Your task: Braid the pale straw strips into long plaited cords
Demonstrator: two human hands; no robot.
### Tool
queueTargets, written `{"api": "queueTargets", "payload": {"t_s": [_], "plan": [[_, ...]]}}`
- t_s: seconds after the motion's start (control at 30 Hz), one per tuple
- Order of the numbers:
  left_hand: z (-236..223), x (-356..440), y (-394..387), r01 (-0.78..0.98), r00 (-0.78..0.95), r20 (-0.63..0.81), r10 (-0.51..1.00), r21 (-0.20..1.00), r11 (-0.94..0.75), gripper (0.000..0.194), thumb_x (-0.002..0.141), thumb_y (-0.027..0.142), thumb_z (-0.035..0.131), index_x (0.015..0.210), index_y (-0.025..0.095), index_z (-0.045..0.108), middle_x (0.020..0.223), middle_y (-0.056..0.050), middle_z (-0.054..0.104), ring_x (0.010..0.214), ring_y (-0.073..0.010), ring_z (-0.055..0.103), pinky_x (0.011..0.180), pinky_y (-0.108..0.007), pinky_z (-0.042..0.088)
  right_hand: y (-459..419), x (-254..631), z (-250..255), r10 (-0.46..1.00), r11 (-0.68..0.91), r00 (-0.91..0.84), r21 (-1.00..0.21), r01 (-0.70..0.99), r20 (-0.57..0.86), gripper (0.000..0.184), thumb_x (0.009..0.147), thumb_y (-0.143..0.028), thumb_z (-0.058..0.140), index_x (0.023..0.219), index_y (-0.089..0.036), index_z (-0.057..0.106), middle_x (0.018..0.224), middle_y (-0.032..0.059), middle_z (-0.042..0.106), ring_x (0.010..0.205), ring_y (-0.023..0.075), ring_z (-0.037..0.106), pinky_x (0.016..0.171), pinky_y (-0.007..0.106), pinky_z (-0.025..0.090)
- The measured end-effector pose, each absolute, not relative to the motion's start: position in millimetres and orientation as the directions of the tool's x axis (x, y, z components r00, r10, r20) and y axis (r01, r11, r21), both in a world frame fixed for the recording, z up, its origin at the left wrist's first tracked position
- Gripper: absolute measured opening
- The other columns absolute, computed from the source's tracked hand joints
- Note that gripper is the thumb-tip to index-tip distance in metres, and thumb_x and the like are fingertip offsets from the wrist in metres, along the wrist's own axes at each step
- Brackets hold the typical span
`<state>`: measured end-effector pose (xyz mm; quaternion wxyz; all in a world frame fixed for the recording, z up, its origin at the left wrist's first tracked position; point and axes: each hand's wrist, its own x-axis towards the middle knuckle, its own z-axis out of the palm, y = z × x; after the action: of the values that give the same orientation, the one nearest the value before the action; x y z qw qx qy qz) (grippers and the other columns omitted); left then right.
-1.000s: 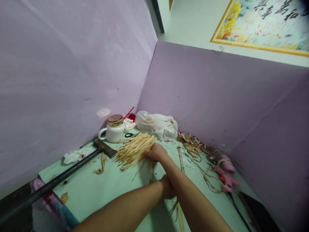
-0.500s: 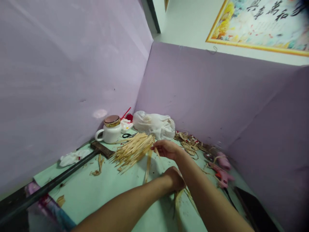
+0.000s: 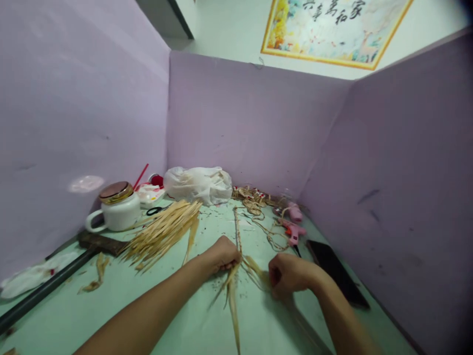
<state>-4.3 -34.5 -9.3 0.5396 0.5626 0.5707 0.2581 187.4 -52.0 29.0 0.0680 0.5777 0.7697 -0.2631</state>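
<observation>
A thin braid of straw (image 3: 237, 227) runs along the table, and my left hand (image 3: 225, 254) pinches its near end. Loose straw strands (image 3: 232, 301) fan out below that hand toward me. To the right, my right hand (image 3: 290, 273) is closed on a pale straw strip (image 3: 256, 267) that stretches across from the braid's end. Its fingertips are partly hidden and blurred. Beyond my left arm lies a thick bundle of cut straw strips (image 3: 168, 231).
A hammer (image 3: 101, 242) with a long dark handle and a white lidded mug (image 3: 120, 212) are on the left. At the back sit a plastic bag (image 3: 199, 185) and coiled braids (image 3: 253, 199). A pink glue gun (image 3: 293, 231) and a dark tablet-like slab (image 3: 336, 273) lie right.
My right hand has come back from the straw bundle, uncrossing from over my left arm, and is now right of the braid. The view has swung right; my left hand still grips the braid.
</observation>
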Motion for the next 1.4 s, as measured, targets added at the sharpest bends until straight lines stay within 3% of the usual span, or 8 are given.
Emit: {"api": "queueTargets", "payload": {"t_s": [0.07,0.23,0.5,0.7,0.9,1.07,1.23,1.4], "plan": [[-8,-4,-35,0.381,0.219,-0.332,0.918,0.895,0.233,0.011,0.049,0.01,0.05,0.04,0.014,0.045,0.031,0.004,0.034,0.03,-0.0053,0.029,0.033,-0.019,0.017,-50,182,25,0.908,0.181,-0.261,-0.257,0.949,-0.327,0.02,0.045,-0.028,0.07,0.061,-0.017,0.066,0.057,0.0025,0.062,0.051,0.0118,0.051,0.043,0.02,0.029],[-8,-5,-33,0.381,0.267,-0.297,0.917,0.906,0.183,0.01,0.05,0.014,0.049,0.041,0.015,0.044,0.032,0.005,0.035,0.028,-0.0046,0.027,0.03,-0.018,0.015,-41,164,15,0.996,0.077,-0.056,-0.354,0.932,0.069,0.024,0.067,-0.035,0.056,0.08,-0.017,0.066,0.076,0.0067,0.066,0.064,0.014,0.056,0.052,0.022,0.031],[-9,-4,-32,0.407,0.253,-0.316,0.914,0.892,0.196,0.007,0.051,0.019,0.052,0.048,0.014,0.049,0.035,0.005,0.039,0.028,-0.0044,0.028,0.031,-0.018,0.017,-44,158,-4,0.98,0.197,-0.193,-0.314,0.929,0.044,0.015,0.067,-0.03,0.057,0.073,-0.021,0.067,0.074,0.0042,0.067,0.067,0.0145,0.056,0.054,0.022,0.03],[-10,-6,-30,0.393,0.261,-0.332,0.906,0.894,0.214,0.01,0.051,0.022,0.055,0.05,0.014,0.05,0.036,0.005,0.039,0.029,-0.0039,0.029,0.031,-0.018,0.015,-37,159,-12,0.988,0.152,-0.108,-0.535,0.831,0.113,0.019,0.069,-0.027,0.053,0.076,-0.015,0.066,0.07,0.0044,0.066,0.06,0.0112,0.052,0.052,0.02,0.031],[-14,-9,-26,0.365,0.317,-0.334,0.888,0.907,0.212,0.014,0.053,0.025,0.054,0.048,0.014,0.047,0.038,0.005,0.04,0.029,-0.0031,0.028,0.031,-0.018,0.013,-40,149,-20,0.989,0.134,-0.135,-0.717,0.684,0.056,0.018,0.065,-0.024,0.054,0.069,-0.013,0.067,0.053,0.0009,0.059,0.049,0.0087,0.046,0.046,0.018,0.03],[-9,-6,-29,0.35,0.297,-0.334,0.895,0.91,0.223,0.008,0.051,0.02,0.052,0.048,0.014,0.047,0.036,0.005,0.039,0.029,-0.0036,0.028,0.031,-0.018,0.013,-45,144,-13,0.983,-0.055,-0.136,-0.91,0.411,-0.121,0.011,0.064,-0.02,0.054,0.059,-0.011,0.059,0.04,-0.0048,0.046,0.037,0.0049,0.036,0.039,0.017,0.027],[-9,-6,-29,0.35,0.287,-0.341,0.895,0.907,0.233,0.005,0.051,0.018,0.051,0.05,0.013,0.05,0.035,0.004,0.04,0.028,-0.0045,0.029,0.03,-0.018,0.015,-50,141,-2,0.925,-0.314,-0.177,-0.938,0.147,-0.337,0.006,0.065,-0.013,0.051,0.059,-0.013,0.051,0.043,-0.0035,0.05,0.039,0.007,0.046,0.043,0.018,0.04],[-9,-6,-28,0.348,0.295,-0.325,0.899,0.912,0.216,0.006,0.051,0.018,0.049,0.048,0.013,0.05,0.036,0.004,0.04,0.028,-0.0044,0.029,0.03,-0.018,0.015,-51,141,-1,0.89,-0.38,-0.263,-0.925,0.028,-0.373,0.002,0.066,-0.013,0.052,0.064,-0.013,0.051,0.049,-0.0004,0.056,0.046,0.01,0.054,0.05,0.024,0.048]]}}
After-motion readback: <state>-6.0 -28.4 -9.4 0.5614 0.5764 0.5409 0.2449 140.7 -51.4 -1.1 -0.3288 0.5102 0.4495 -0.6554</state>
